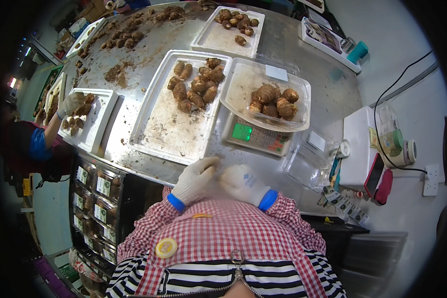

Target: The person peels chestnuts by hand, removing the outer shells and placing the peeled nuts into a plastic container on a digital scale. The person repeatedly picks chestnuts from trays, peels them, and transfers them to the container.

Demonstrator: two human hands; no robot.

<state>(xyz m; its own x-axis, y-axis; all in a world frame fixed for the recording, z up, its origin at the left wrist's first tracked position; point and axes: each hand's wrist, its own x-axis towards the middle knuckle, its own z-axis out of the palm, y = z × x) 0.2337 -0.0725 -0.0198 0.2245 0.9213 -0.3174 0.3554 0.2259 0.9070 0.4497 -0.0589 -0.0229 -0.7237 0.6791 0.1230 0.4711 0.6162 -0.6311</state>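
My left hand, in a white knit glove, is held at the table's near edge before my chest. Close beside it is my right hand, gloved the same way, with blue print on the back. Both sets of fingers are curled in; whether anything lies within them is hidden. Beyond my right hand stands a digital scale with a lit green display. On its pan rests a clear plastic clamshell holding several small taro corms. More taro lies in a white foam tray ahead of my left hand.
A second foam tray holds taro farther back. Loose taro and soil cover the table's far left. At left, a co-worker's gloved hand reaches over another tray. Packed boxes stand in a crate; empty clamshells lie right.
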